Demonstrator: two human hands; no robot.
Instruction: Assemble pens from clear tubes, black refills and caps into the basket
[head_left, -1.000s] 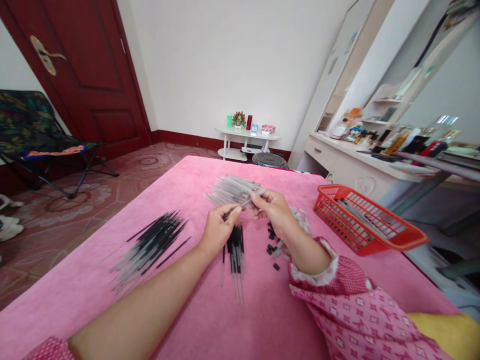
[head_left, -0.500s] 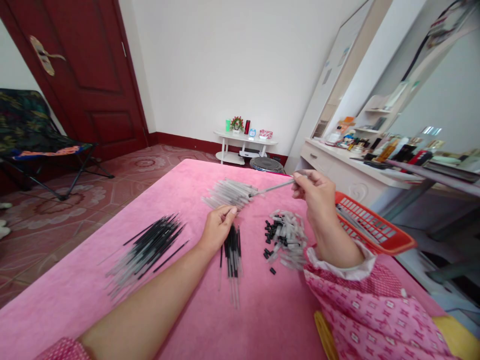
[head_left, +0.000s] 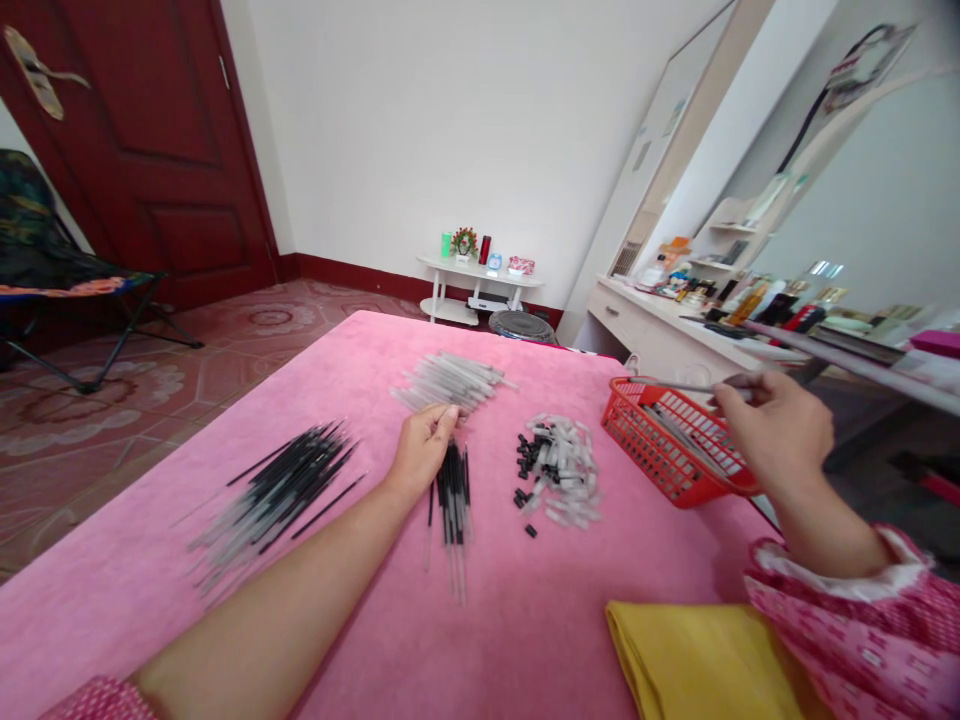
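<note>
Hands apart: right hand (head_left: 776,430), mid-right, its grip pinched on a slim grey pen (head_left: 694,387) held level over the red plastic basket (head_left: 652,458); left hand (head_left: 421,450) steadies thin black refills (head_left: 450,487), centre, grip unreadable.

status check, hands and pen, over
Right hand pinches pen over red basket. Left hand rests by black refills, grip unclear. Nothing between pen and basket.

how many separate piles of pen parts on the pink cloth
4: black refills at left, a small bunch by the left hand, clear tubes at the far side, caps beside the basket. The basket holds more, partly hidden; the right hand holds one pen.
</note>
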